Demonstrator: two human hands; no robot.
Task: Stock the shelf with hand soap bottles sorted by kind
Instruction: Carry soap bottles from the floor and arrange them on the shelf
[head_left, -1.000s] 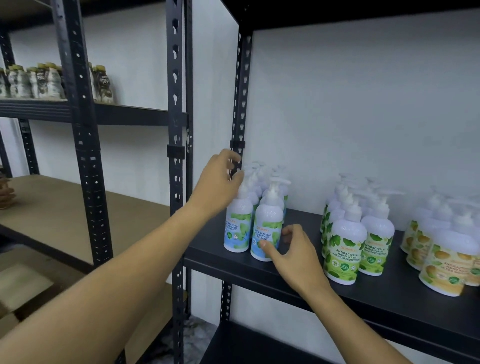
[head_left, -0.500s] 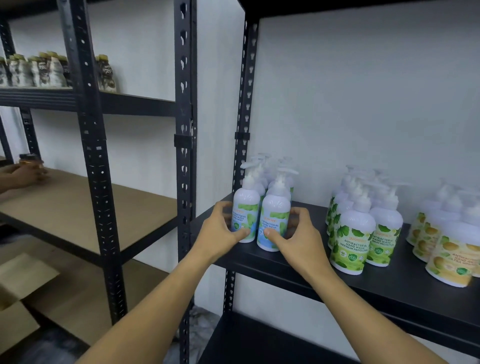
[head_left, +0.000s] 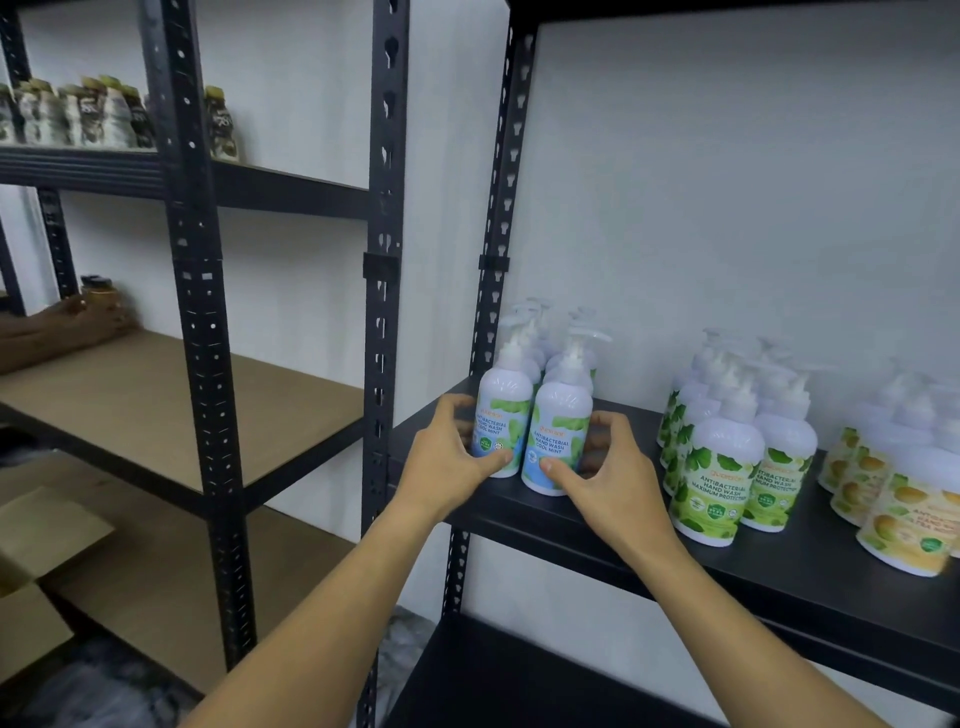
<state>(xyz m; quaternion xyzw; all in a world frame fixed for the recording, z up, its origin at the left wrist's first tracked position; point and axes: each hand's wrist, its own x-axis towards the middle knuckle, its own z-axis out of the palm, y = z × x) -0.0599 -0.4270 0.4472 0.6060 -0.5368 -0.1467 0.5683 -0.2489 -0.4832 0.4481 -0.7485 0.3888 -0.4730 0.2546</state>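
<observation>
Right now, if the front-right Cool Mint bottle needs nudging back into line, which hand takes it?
Right hand, probably. Its thumb and fingers already curl round the front-right Cool Mint bottle, while the left hand holds the front-left bottle and would have to let go and cross over.

A plain white wall (head_left: 727, 208) backs two black slotted-steel racks (head_left: 384, 260); the left rack carries brown board shelves (head_left: 156, 405), with a cardboard box (head_left: 31, 597) at lower left.

three bottle groups (head_left: 535, 415) side-by-side on shelf (head_left: 597, 525)
</observation>
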